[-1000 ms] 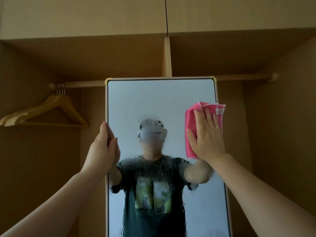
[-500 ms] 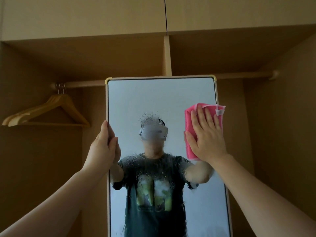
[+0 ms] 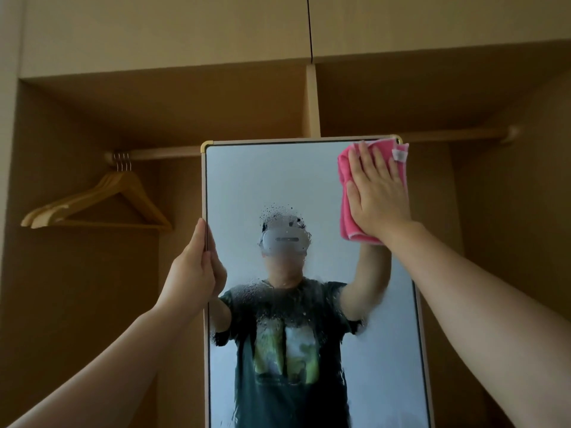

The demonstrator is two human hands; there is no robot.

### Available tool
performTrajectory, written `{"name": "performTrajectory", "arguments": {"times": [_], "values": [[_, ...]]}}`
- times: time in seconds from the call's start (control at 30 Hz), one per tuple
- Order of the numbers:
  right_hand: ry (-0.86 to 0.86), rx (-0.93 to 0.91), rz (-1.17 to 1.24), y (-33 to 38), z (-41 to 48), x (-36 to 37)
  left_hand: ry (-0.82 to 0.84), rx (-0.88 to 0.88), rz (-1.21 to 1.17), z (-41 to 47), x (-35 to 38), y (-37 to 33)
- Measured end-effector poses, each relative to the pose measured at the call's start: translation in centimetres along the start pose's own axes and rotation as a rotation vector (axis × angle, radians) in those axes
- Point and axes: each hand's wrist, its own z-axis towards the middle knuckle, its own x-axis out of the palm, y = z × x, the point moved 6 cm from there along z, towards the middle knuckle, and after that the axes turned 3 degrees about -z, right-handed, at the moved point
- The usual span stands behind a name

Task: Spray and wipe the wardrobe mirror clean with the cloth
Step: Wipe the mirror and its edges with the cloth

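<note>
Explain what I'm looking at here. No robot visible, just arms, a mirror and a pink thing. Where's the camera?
There is no machine: a person does the job with bare hands, and the one camera sits on the person's head, looking forward. So the two arms reaching in from the bottom are the wearer's own, and the figure in the mirror is their reflection.

The mirror stands in front of an open wooden wardrobe. The left hand grips the mirror's left edge. The right hand lies flat on a folded pink cloth, pressing it against the glass at the top right corner.

Spray droplets speckle the middle of the glass, so that part is not wiped yet. Behind, on the left, wooden hangers hang from a rail. No spray bottle is in view.
</note>
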Motion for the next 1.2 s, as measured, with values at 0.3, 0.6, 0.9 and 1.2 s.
{"name": "performTrajectory", "arguments": {"times": [0.3,0.6,0.9,1.2], "values": [[-0.028,0.039,-0.001,0.6,1.7,-0.5,0.015,0.005,0.053,0.3,-0.2,1.1],[-0.017,0.021,0.001,2.4,-0.9,-0.1,-0.010,0.012,0.043,0.0,-0.3,1.1],[-0.041,-0.040,0.037,4.8,-6.3,1.2,0.006,0.004,-0.009,-1.2,-0.1,1.2],[-0.021,-0.123,0.082,7.7,-13.4,2.9,0.057,-0.028,0.052,-2.1,0.0,2.3]]}}
